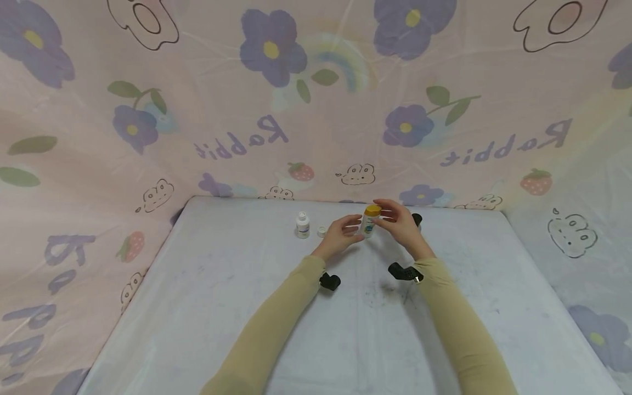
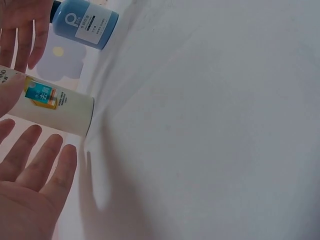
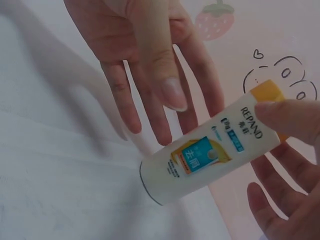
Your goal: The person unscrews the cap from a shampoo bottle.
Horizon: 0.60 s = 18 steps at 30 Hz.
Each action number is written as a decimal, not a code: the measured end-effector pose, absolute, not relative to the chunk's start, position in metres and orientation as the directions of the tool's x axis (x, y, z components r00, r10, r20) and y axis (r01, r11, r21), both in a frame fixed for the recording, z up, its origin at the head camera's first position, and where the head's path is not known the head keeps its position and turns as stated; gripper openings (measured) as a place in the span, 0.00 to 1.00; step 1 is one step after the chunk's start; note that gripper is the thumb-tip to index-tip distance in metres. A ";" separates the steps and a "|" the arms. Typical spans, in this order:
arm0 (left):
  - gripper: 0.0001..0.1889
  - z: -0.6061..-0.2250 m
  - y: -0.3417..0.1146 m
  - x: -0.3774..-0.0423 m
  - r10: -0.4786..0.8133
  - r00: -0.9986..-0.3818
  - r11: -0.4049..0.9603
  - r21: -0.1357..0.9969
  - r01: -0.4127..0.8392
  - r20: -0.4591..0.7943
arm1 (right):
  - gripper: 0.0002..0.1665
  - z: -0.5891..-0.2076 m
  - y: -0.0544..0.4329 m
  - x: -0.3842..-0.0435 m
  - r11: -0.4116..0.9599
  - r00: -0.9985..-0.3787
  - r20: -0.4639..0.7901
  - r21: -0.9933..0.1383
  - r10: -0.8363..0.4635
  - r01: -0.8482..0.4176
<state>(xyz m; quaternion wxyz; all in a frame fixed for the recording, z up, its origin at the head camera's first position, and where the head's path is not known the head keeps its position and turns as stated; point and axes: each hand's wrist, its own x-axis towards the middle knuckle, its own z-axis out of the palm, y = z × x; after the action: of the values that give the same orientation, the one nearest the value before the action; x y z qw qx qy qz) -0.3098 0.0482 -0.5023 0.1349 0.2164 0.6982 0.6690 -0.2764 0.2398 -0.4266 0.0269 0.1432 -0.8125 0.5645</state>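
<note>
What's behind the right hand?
The left wrist view shows a blue bottle behind the right hand, which covers part of its dark top. In the head view only a dark piece, perhaps that top, shows past the hand; the rest is covered.

The head view is fairly bright, with soft light on the cloth wall (image 1: 336,120) and table (image 1: 197,296). My wrist views are dimmer and greyer. Fuzzy dark shadows (image 2: 120,190) lie on the table. I can't tell where the light comes from. Words on the yellow-capped bottle (image 3: 210,155) look clear in the right wrist view, but too tiny from my head.
</note>
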 end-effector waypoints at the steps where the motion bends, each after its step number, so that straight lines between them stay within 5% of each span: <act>1: 0.31 -0.503 0.050 -0.310 0.480 -0.871 0.012 0.992 0.124 0.103 | 0.28 -0.427 0.239 -0.277 0.329 -0.959 0.203 -0.908 -0.198 -0.260; 18: 0.30 -0.503 0.055 -0.306 0.444 -0.889 0.060 0.986 0.153 0.111 | 0.22 -0.460 0.247 -0.299 0.430 -0.963 0.196 -0.865 -0.183 -0.257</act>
<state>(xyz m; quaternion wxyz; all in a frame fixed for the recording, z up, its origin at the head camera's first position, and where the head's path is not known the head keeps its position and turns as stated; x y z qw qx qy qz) -0.3055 0.0548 -0.5029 0.1113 0.2071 0.7194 0.6536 -0.2989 0.2469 -0.4605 0.0361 0.1302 -0.8447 0.5179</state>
